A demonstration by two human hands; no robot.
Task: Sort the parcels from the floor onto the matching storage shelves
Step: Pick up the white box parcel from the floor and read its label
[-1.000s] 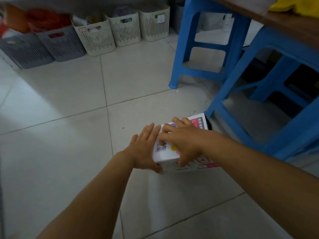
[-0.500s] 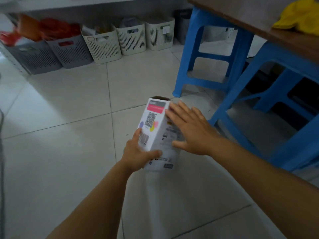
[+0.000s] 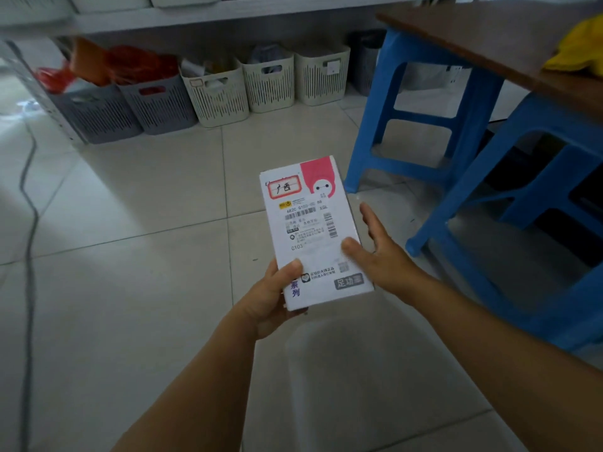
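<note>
A white parcel box (image 3: 310,230) with a pink corner, a shipping label and a red-framed handwritten tag is held up above the tiled floor, label side facing me. My left hand (image 3: 274,298) grips its lower left corner, thumb on the front. My right hand (image 3: 378,252) holds its right edge, thumb on the face and fingers spread behind. A storage shelf (image 3: 228,11) runs along the back wall, with a row of baskets beneath it on the floor.
Two grey baskets (image 3: 153,106) with red and orange bags and three cream slotted baskets (image 3: 267,83) line the wall. Blue plastic stools (image 3: 424,109) stand at right under a brown table (image 3: 489,37) with a yellow cloth (image 3: 577,50). A dark cable (image 3: 29,223) runs down the floor at left.
The parcel has been lifted from the floor beside the stool and turned so its label faces me. Both hands shifted to its lower end, and my view rose toward the shelf.
</note>
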